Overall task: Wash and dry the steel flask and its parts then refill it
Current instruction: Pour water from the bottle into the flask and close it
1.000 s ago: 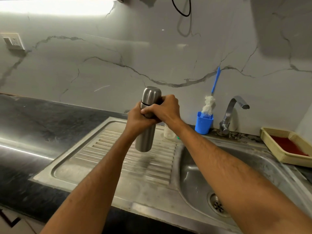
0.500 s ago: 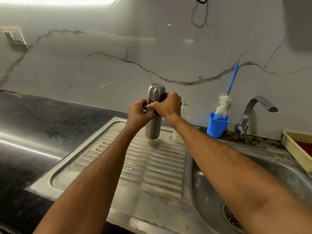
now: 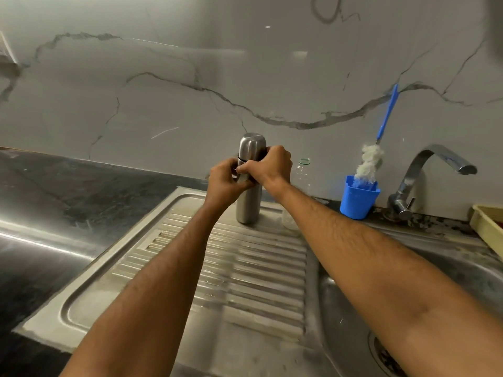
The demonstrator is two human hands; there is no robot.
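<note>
The steel flask stands upright on the far end of the ribbed steel drainboard, its rounded cap on top. My left hand grips the flask's body from the left, just under the dark band. From the right, my right hand wraps round the flask at the cap's lower edge. The middle of the flask is hidden by both hands.
A clear plastic bottle stands just behind my right wrist. A blue cup holding a bottle brush stands by the tap. The sink basin lies to the right, a yellow tray at the far right. Black counter lies left.
The flask went from held in the air down and away onto the far end of the drainboard. Both hands stayed gripped on it.
</note>
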